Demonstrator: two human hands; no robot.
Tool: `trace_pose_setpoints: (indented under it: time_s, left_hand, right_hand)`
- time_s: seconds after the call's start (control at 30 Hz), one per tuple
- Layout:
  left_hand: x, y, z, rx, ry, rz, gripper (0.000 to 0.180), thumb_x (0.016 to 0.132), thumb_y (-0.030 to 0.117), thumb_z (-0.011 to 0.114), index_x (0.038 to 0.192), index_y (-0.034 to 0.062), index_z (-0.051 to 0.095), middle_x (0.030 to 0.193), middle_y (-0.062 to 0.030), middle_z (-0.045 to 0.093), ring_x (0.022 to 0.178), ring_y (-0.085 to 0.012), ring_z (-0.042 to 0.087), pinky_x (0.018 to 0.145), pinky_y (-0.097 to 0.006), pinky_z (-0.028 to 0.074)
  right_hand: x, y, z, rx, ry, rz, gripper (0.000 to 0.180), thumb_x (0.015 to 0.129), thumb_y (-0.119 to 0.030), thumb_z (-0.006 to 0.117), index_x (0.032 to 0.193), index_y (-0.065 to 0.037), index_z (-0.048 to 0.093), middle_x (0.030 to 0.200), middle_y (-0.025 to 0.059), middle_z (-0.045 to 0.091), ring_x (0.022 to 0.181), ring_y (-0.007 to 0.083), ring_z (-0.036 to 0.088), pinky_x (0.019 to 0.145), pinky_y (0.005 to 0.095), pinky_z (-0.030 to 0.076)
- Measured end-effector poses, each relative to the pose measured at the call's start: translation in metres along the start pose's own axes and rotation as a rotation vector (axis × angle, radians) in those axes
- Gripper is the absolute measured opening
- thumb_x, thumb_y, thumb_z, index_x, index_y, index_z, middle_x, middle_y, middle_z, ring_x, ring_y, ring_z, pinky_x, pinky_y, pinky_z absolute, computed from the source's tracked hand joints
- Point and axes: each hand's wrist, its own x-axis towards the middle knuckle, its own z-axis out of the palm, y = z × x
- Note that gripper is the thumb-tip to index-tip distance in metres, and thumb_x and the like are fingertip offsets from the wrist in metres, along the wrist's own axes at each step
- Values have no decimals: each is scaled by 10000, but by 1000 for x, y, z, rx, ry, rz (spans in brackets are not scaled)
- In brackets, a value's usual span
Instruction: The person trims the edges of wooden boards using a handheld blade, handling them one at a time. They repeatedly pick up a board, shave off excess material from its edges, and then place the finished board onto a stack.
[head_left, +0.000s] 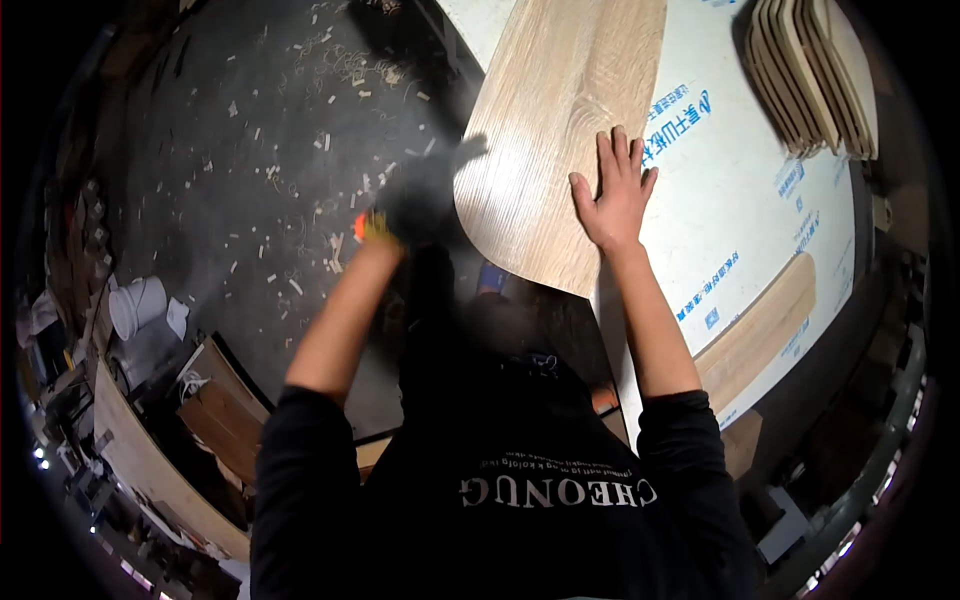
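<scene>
the wood-grain panel point(550, 140) lies flat on the worktop point(760, 225), its rounded near corner and left side projecting past the worktop's left edge, over the floor. the right hand point(616, 205) is bare and rests palm down along the panel's right side, fingers spread and pointing away from the person; its grip is fully opened out and closed round nothing. the left hand point(425, 195) is at the panel's left edge, covered by a dark glove with a yellow and orange cuff point(372, 227). it is blurred by motion; one digit extends toward the panel, and it cannot be determined whether it touches, how far its grip is opened, or whether anything is held. the worktop surface is white with blue printing. a smaller wood-grain piece point(765, 315) with a rounded end lies near its right side, well apart from the right hand. a stack of curved panels point(795, 80) stands at the far right of the worktop. on the left, the dark floor point(200, 215) is littered with pale scraps, and a white bucket point(137, 305) is noted beside assorted boards point(150, 455).
</scene>
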Motion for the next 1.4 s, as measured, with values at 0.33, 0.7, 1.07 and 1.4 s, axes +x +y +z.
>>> trace_pose_setpoints:
  time_s: [0.33,0.7,1.07,1.4]
  left_hand:
    - [-76,-16,55,172,377,-231,463,949,53,445,1408,1,431,1388,-156,521,1283,-257,497,1048,-311,404]
    - [-57,37,79,-371,313,-569,215,846,211,561,990,53,579,735,-99,518,676,-265,536,601,-366,453]
    - [-24,-3,16,249,676,-256,122,909,113,505,970,69,602,853,-90,585,716,-215,563,636,-366,460]
    - [-30,166,143,233,450,-59,162,926,181,557,1025,65,611,842,-80,632,669,-199,581,613,-353,497]
  right_hand:
    - [47,-36,13,-18,-37,-13,731,810,-440,603,1413,-70,420,1523,154,328,1440,360,217,1124,650,111]
    - [78,-23,23,80,10,-243,714,756,-477,636,1391,-182,494,1498,153,380,1411,359,289,1133,579,183]
    - [97,-45,37,108,34,-151,715,763,-464,629,1395,-162,485,1495,162,376,1419,356,270,1135,590,166]
    - [101,-38,44,62,1,-164,719,781,-466,615,1408,-146,468,1504,185,353,1414,397,259,1129,603,159]
